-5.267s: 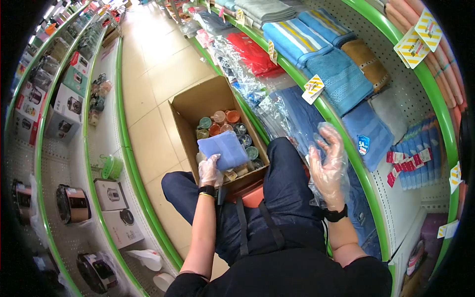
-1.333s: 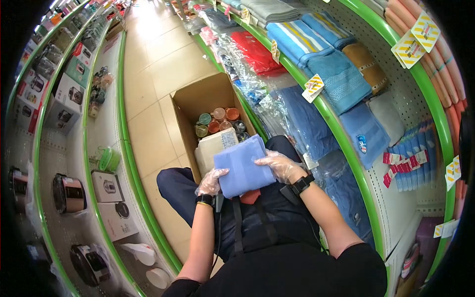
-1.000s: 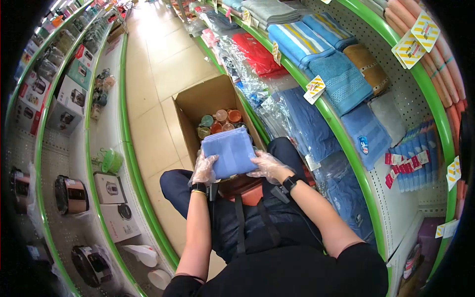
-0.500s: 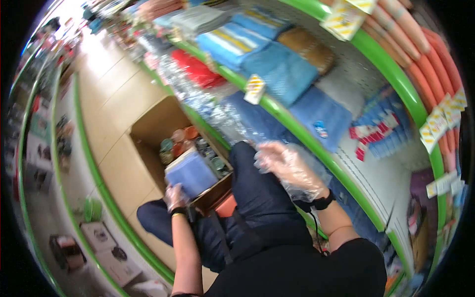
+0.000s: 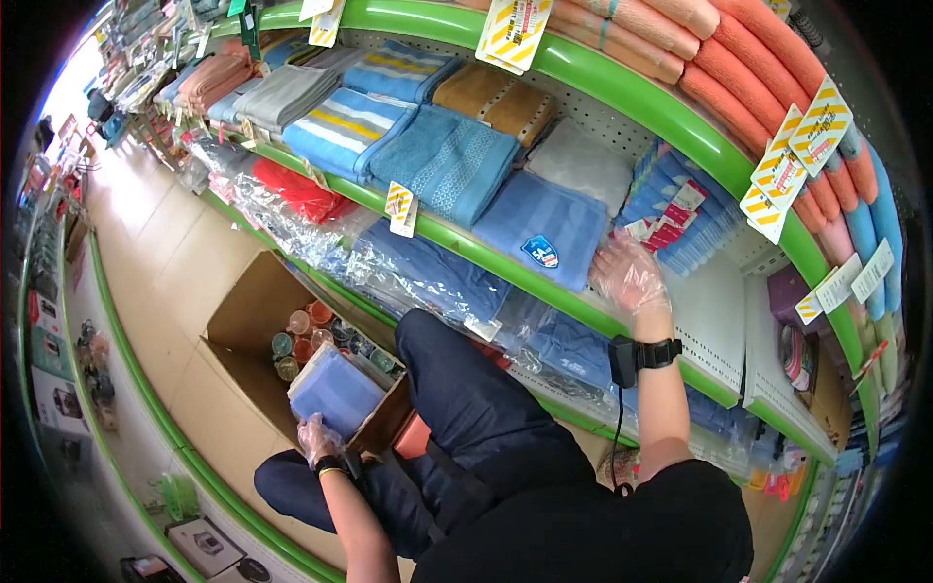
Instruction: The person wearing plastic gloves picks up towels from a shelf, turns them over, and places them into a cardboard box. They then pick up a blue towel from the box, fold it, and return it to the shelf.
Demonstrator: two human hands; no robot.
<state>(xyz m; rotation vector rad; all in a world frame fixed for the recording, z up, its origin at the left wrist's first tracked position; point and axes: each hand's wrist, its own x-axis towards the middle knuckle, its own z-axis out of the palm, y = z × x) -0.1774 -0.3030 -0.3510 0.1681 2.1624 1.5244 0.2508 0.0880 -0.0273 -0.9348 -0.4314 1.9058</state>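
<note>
My left hand (image 5: 317, 439), in a clear plastic glove, is closed at the near corner of an open cardboard box (image 5: 238, 303). Its fingers meet the lower edge of a light-blue folded cloth (image 5: 335, 391); whether they grip the cloth or the box rim is hidden. Behind the cloth stand several small glass jars (image 5: 301, 323). My right hand (image 5: 632, 274), also gloved, lies over the shelf with its fingers stretched out. It is at the right edge of a blue folded towel (image 5: 544, 228) with a badge label, beside blue packs with red-and-white labels (image 5: 677, 211).
More folded towels (image 5: 352, 126) line the green-edged shelf (image 5: 457, 248). Rolled coral towels (image 5: 753, 73) and price tags (image 5: 777, 185) hang above right. Plastic-wrapped cloths (image 5: 428, 277) lie below. A second shelf (image 5: 146, 369) stands left across the tiled floor (image 5: 160, 262).
My right hand has moved from above my knee out to the right, onto the shelf by the blue towel. The view has turned toward the shelf. My left hand stays at the box.
</note>
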